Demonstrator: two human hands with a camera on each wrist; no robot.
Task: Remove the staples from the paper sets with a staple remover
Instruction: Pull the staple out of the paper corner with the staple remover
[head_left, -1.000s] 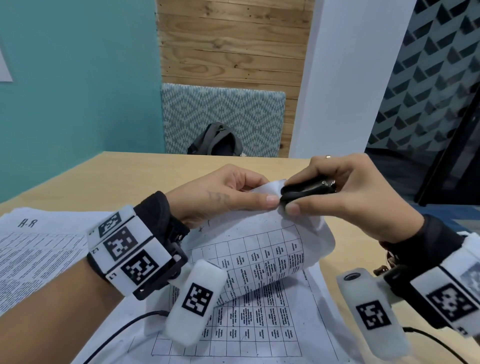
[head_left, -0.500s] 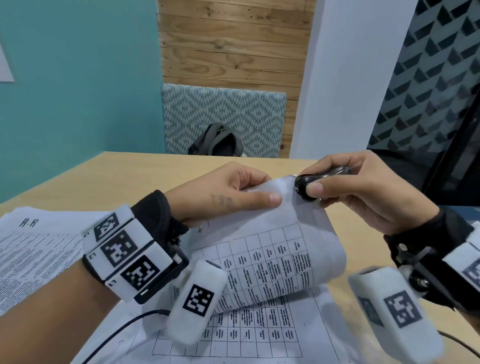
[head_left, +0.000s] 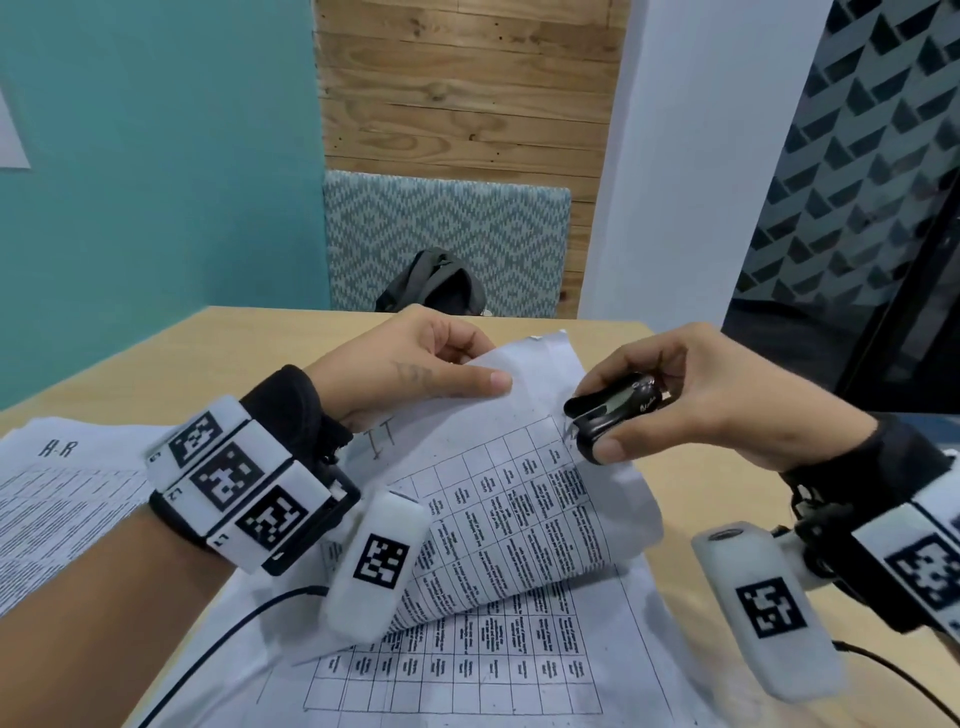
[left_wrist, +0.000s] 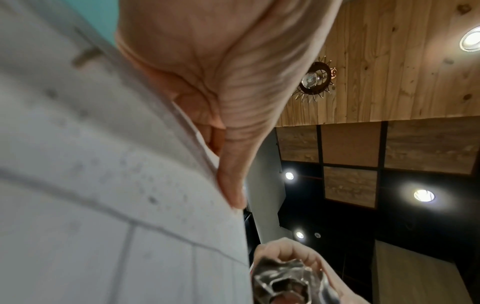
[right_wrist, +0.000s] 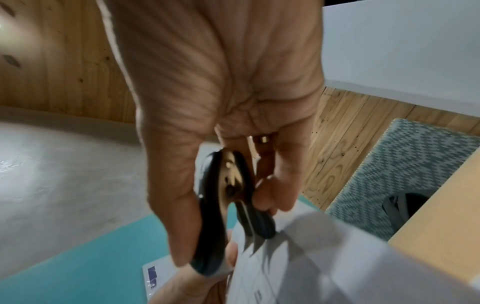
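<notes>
Holding the top sheet (head_left: 498, 467) curled up off the tabletop (head_left: 701, 467), the left hand (head_left: 410, 364) pinches it near the upper edge, thumb flat on the printed side, other fingers behind; sheet's a grid form w/ "IT" handwritten near the top. Right hand (head_left: 701, 395) grips the black staple remover (head_left: 613, 410), thumb under, fingers over the top; its metal claws sit apart, tips at the sheet's right edge, approx. by the grid's top corner; staple itself too small to make out. More gridded pages (head_left: 467, 675) lie flat underneath on the tabletop; a second paper set (head_left: 57, 478) marked "A-R" lies to the left. Dark backpack (head_left: 436, 286) on the patterned seat beyond the tabletop.
</notes>
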